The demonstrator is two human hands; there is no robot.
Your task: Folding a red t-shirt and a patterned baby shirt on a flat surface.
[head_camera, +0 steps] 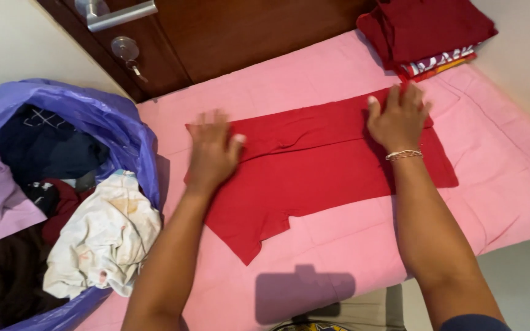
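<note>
Two bare hands press flat on a red garment (314, 165) spread over a pink mattress (338, 257). The garment lies roughly in the middle of the mattress, folded into a long band whose long axis runs from left to right across the view, rising slightly toward the right. A sleeve-like flap juts from its lower left edge and points toward the person.

The left hand (211, 153) lies palm down on the band's left end, fingers spread and blurred, gripping nothing. The right hand (398, 119) rests palm down on the right end, fingers splayed wide and flat on the cloth, with a thin bracelet (403, 155) at the wrist.

A stack of folded clothes (427, 34), dark red on top, sits at the far right corner of the mattress, just beyond the right hand. To the left, a purple plastic bag (99, 116) stands open beside the mattress, holding mixed clothing with a white stained cloth (102, 242) on top. A dark wooden door (228, 30) with a metal handle stands behind.
</note>
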